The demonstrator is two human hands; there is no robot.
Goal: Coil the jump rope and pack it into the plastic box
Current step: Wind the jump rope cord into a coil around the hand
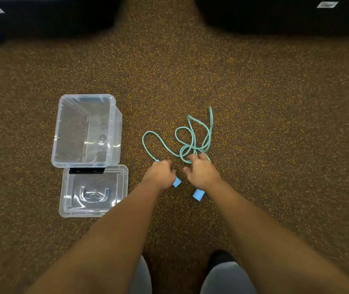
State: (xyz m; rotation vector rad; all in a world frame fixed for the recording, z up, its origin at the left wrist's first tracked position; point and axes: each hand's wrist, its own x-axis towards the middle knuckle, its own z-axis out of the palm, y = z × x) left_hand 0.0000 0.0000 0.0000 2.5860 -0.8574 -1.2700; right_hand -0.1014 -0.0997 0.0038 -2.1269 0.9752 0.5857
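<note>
- Underfoot, head view: brown floor (275,124) flecked with yellow; person's two bare forearms reach forward and down.
- Jump rope (194,141): teal braided cord lying in loose, overlapping loops on the floor, right of the plastic box (114,132) and apart from it. None of it inside the box.
- Left hand (161,174): fingers curled round one blue handle (177,182), whose end pokes out beside the thumb.
- Right hand (202,172): fingers curled down onto the bunched cord, gripping the second blue handle (198,195), whose end shows below the wrist.
- Plastic box: clear, upright, open.
- Lid (71,187): clear, flat on the floor, against the box's near side; black clip (86,170) at the join.
- Grey trouser legs (226,279) at bottom edge.
</note>
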